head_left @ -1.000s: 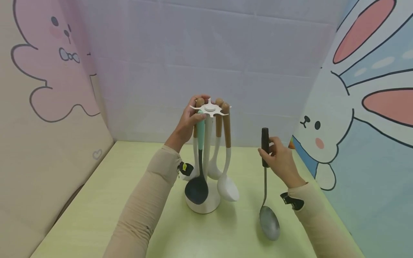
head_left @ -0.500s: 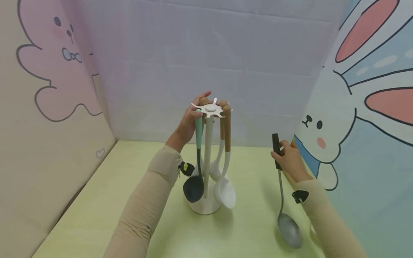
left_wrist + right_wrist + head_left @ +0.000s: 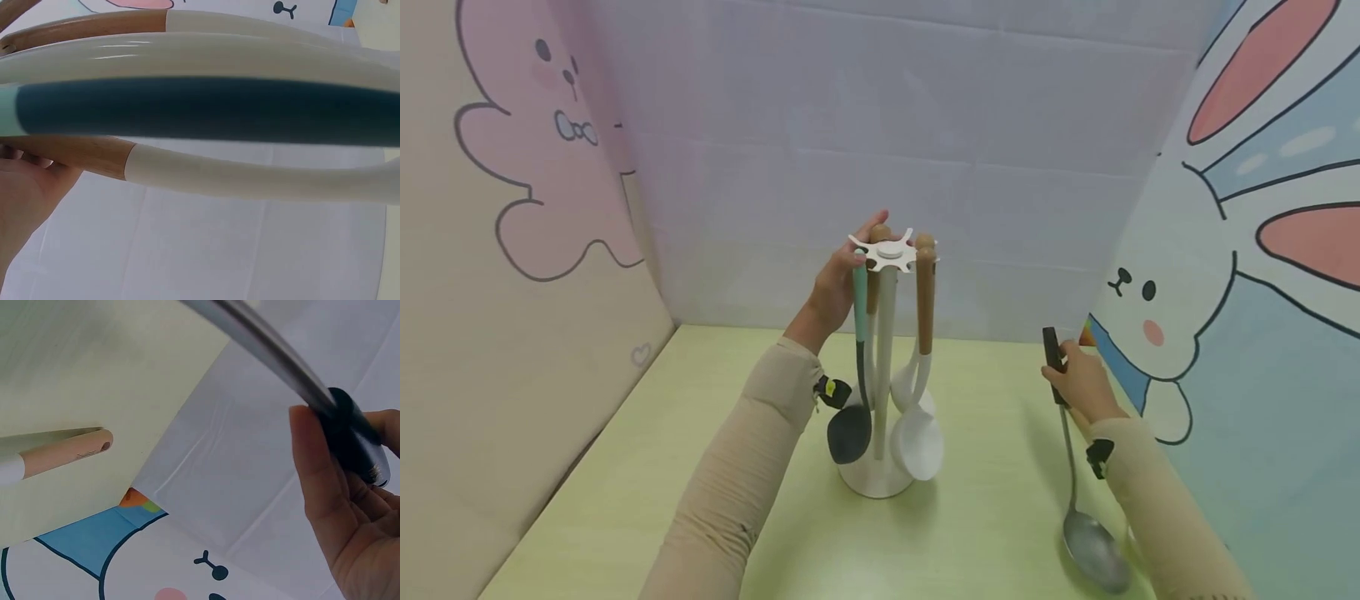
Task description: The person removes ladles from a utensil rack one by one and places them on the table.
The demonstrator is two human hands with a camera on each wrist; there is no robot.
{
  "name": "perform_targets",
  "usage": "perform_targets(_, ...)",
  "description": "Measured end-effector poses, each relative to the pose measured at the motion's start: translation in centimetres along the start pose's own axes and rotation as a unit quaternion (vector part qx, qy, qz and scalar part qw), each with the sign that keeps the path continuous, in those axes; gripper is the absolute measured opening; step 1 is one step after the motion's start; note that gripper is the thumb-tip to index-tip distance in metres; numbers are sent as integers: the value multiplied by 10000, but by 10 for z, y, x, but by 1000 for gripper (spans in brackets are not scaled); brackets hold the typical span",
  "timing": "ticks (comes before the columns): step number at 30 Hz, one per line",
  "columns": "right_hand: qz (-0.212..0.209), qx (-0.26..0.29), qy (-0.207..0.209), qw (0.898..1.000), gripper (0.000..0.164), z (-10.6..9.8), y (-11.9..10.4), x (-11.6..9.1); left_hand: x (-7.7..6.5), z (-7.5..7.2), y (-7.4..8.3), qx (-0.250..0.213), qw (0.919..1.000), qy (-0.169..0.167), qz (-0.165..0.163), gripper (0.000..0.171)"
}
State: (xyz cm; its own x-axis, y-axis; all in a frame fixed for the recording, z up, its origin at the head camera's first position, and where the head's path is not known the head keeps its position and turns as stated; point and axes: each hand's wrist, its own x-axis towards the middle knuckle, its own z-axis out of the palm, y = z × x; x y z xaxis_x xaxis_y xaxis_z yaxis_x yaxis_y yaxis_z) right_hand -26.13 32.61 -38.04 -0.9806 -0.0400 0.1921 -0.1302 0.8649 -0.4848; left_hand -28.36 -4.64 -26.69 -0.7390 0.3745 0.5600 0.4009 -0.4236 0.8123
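At the table's middle stands a white rotating utensil rack (image 3: 891,250), hung with a black ladle (image 3: 848,433) with a teal handle, a white ladle (image 3: 917,446) and other white utensils with wooden handles. My left hand (image 3: 835,287) holds the rack's top from the left, thumb at the teal handle and fingers behind a wooden handle (image 3: 103,156). To the right, my right hand (image 3: 1084,383) pinches the black handle (image 3: 353,440) of a metal ladle (image 3: 1096,550). This ladle is tilted, bowl down and nearest me; whether it touches the table I cannot tell.
On the table (image 3: 992,517) by the right edge lies a utensil with a wooden handle (image 3: 69,453), mostly hidden by my right forearm in the head view. A pale cloth wall (image 3: 880,150) stands behind, with printed walls (image 3: 1157,292) at both sides.
My right hand has carried the metal ladle rightward and slightly toward me. The rack's top has turned a little and its utensils have shifted, with my left hand staying at it.
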Motion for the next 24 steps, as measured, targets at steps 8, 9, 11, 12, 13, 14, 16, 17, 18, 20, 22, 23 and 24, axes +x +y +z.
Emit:
perform_targets(8,73,-305,-183,9993,28,11,12,4,-2,-4,4,200,9998,-86,-26,89)
perform_targets(9,103,-308,-209,9993,29,13,14,4,-3,-4,5,236,9997,-101,-29,89)
perform_targets(11,163,-287,-252,9991,29,15,18,4,-3,-2,6,299,9995,-133,-47,88)
perform_targets(12,184,-268,-259,9991,29,16,20,5,-3,-2,6,319,9994,-142,-56,88)
perform_targets(13,211,-220,-263,9992,29,18,22,5,-3,-2,6,299,9994,-133,-63,87)
perform_targets(14,259,-163,-280,9991,28,19,24,5,-3,-2,6,270,9995,-119,-77,87)
perform_targets(16,271,-148,-285,9991,26,22,27,6,-3,-1,6,198,9998,-55,-77,86)
perform_targets(17,258,-176,-281,9991,25,23,28,7,-4,-1,6,168,9998,-15,-71,85)
perform_targets(18,233,-218,-272,9991,24,25,30,8,-4,0,6,126,9999,29,-66,85)
perform_targets(20,216,-304,-263,9990,23,28,32,9,-5,1,6,120,9999,104,-58,84)
perform_targets(22,210,-393,-261,9987,22,30,35,10,-5,1,6,230,9995,193,-45,83)
perform_targets(23,220,-417,-265,9985,22,32,35,11,-6,1,5,299,9992,243,-40,83)
perform_targets(24,253,-415,-282,9984,22,33,36,12,-6,1,5,381,9988,293,-32,83)
